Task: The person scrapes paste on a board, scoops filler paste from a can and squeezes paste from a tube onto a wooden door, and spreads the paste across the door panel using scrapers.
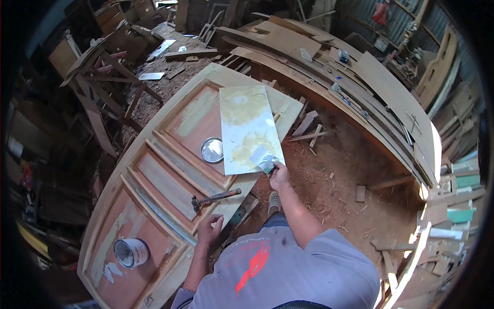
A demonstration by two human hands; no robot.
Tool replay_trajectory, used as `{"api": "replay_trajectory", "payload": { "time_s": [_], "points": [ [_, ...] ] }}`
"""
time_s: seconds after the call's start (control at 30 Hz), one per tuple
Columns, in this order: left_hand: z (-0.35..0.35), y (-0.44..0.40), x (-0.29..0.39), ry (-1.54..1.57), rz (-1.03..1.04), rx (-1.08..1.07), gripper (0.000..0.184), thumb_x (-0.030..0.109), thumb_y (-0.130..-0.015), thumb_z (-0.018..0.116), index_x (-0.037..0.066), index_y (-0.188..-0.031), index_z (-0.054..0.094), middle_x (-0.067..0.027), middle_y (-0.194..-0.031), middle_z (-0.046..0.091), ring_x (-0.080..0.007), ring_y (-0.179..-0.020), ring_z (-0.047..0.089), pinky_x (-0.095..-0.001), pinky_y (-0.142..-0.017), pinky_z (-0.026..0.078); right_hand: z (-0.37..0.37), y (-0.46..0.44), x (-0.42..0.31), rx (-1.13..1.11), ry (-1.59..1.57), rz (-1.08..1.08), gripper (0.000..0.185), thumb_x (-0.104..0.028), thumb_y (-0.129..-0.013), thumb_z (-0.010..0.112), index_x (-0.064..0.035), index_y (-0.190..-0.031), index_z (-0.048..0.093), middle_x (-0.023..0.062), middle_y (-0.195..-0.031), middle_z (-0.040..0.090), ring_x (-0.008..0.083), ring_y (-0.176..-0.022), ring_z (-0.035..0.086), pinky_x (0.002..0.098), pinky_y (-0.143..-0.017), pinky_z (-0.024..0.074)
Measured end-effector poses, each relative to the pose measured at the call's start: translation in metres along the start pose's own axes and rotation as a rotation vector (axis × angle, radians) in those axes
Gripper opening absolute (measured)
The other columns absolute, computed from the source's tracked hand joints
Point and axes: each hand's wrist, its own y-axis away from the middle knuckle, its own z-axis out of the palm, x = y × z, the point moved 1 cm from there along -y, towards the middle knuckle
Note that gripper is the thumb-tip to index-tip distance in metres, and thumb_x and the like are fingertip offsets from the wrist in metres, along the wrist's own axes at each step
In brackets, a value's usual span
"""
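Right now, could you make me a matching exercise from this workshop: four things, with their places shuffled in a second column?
Things:
1. scraper
2. hammer
3. can
4. round lid

Places:
A. beside the stained board's left edge in the picture
B. in the right hand
C. lying near the left hand
D. lowest of the four in the picture

Pairs: 1-B, 2-C, 3-D, 4-A

Yellow-blotched white board [249, 129], red-printed grey shirt [309, 265]
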Motion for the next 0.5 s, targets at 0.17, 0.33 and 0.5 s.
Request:
{"api": "replay_trajectory", "payload": {
  "time_s": [0.17, 0.33, 0.5],
  "points": [
    [0.051, -0.032, 0.02, 0.015, -0.114, 0.116, 0.023, 0.02, -0.095, 0.074, 0.001, -0.107, 0.078, -0.0143, -0.097, 0.079, -0.0227, -0.094, 0.076, -0.0345, -0.085, 0.058, 0.013, -0.015, -0.083, -0.035, 0.043, 0.086, 0.025, -0.026, -0.097, 0.056, -0.0109, -0.112, 0.068, 0.0024, -0.1, 0.074, 0.0204, -0.086, 0.071, 0.0384, -0.072, 0.0587],
    [0.107, -0.074, 0.074, 0.0, -0.096, 0.055, 0.025, 0.026, -0.096, 0.072, 0.004, -0.107, 0.077, -0.0164, -0.099, 0.077, -0.0317, -0.092, 0.074, -0.0392, -0.083, 0.058, 0.031, -0.064, -0.209, -0.071, 0.027, 0.006, 0.023, -0.024, -0.098, 0.056, -0.0107, -0.113, 0.067, 0.0029, -0.098, 0.073, 0.0197, -0.082, 0.069, 0.0359, -0.072, 0.0578],
    [0.148, -0.106, 0.112, 0.052, -0.07, 0.033, 0.025, 0.026, -0.097, 0.071, 0.006, -0.11, 0.077, -0.0149, -0.103, 0.076, -0.0322, -0.092, 0.073, -0.0392, -0.082, 0.058, 0.015, -0.173, -0.296, -0.129, 0.087, -0.103, 0.026, -0.022, -0.098, 0.057, -0.011, -0.12, 0.068, 0.0053, -0.118, 0.074, 0.0239, -0.109, 0.07, 0.0461, -0.097, 0.0551]
  ]
}}
